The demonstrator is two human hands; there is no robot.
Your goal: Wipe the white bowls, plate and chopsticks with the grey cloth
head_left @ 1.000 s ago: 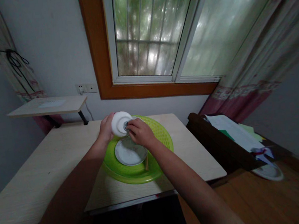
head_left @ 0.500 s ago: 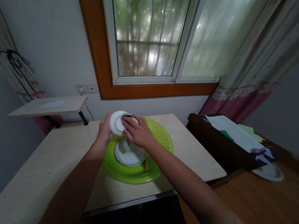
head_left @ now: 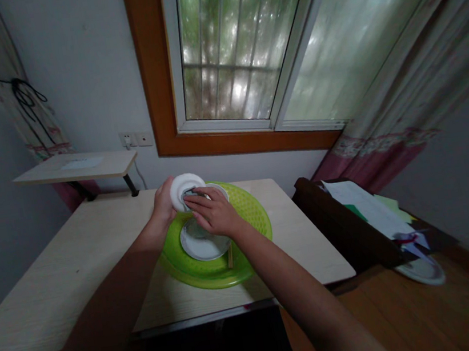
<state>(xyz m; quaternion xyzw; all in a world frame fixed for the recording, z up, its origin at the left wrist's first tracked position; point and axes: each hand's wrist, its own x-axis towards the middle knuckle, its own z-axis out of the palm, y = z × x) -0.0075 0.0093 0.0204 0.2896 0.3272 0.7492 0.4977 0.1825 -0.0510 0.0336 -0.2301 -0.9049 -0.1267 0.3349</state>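
Observation:
A white bowl (head_left: 179, 185) is tilted up above the green basket, its round base apparently facing me. My left hand (head_left: 163, 200) grips its left side, fingers partly hidden behind it. Across the base lies my right hand (head_left: 217, 211), fingers pressing a small grey pad (head_left: 190, 192) against the bowl; whether it is cloth or scourer I cannot tell. Below, a white plate (head_left: 203, 248) rests in the green basket (head_left: 222, 280), with chopsticks (head_left: 230, 256) beside it. Another white rim (head_left: 221, 190) shows behind my right fingers.
The pale wooden table (head_left: 77, 259) carries the basket. A small raised shelf (head_left: 107, 166) stands at its back left, near a wall socket (head_left: 128, 139). To the right, a dark brown piece of furniture (head_left: 341, 230) has papers (head_left: 363, 204) on it. A window (head_left: 223, 56) is ahead.
My right hand and the grey pad have slid slightly left and down across the bowl's base. The bowl has tilted a little; the plate, chopsticks and basket stay put.

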